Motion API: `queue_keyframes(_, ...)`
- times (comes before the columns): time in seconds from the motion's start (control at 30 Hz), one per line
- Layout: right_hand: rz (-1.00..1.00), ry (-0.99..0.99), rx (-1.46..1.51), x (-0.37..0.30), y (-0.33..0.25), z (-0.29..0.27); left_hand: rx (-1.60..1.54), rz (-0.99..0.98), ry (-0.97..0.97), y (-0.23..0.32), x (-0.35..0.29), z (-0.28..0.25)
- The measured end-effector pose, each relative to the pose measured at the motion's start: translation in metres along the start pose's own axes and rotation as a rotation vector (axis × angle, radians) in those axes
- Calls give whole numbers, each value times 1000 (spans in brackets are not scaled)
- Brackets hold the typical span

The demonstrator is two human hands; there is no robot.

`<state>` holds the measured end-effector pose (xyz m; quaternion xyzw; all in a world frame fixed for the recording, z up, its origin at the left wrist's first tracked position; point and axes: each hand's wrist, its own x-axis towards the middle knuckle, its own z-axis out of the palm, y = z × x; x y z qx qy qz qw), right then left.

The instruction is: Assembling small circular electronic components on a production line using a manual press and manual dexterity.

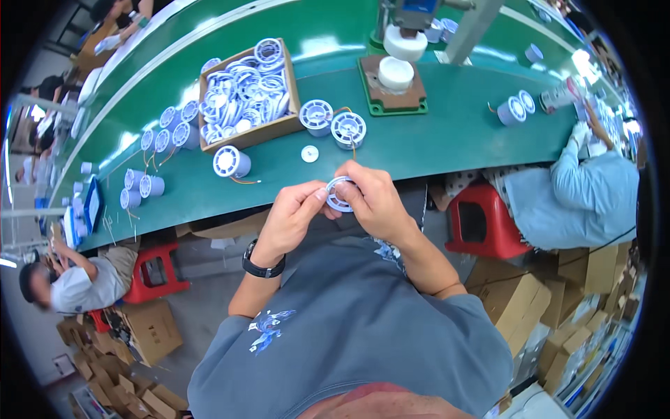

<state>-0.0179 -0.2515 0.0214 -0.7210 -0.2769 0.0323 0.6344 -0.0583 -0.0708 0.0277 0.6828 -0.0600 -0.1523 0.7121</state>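
Between my two hands, just off the table's near edge, is a pale blue spoked plastic ring (pixel 331 200). My left hand (pixel 294 213), with a black band on its wrist, pinches the ring's left side between thumb and fingers. From the right, my right hand (pixel 377 202) grips it, the thumb lying across the opening. Beyond my hands lies a small white disc (pixel 310 153). Two pale blue cylindrical housings with spoked tops stand behind it, the nearer one (pixel 348 130) trailing an orange wire. Another housing (pixel 232 162) lies tilted to the left.
A cardboard box (pixel 252 137) full of similar rings stands on the green table (pixel 447 133). Behind it to the right is a press (pixel 394 84) with white round blocks. Several housings (pixel 151 186) stand at left. Co-workers sit either side, near red stools (pixel 486 220).
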Motion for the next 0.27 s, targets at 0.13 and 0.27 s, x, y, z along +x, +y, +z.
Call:
queue_keyframes(0.13,-41,11,-100,-2,2,9,40,26,52,-6,-4,0)
queue_keyframes(0.27,-49,-11,-154,-3,13,13,28,-1,75,-15,-3,-2)
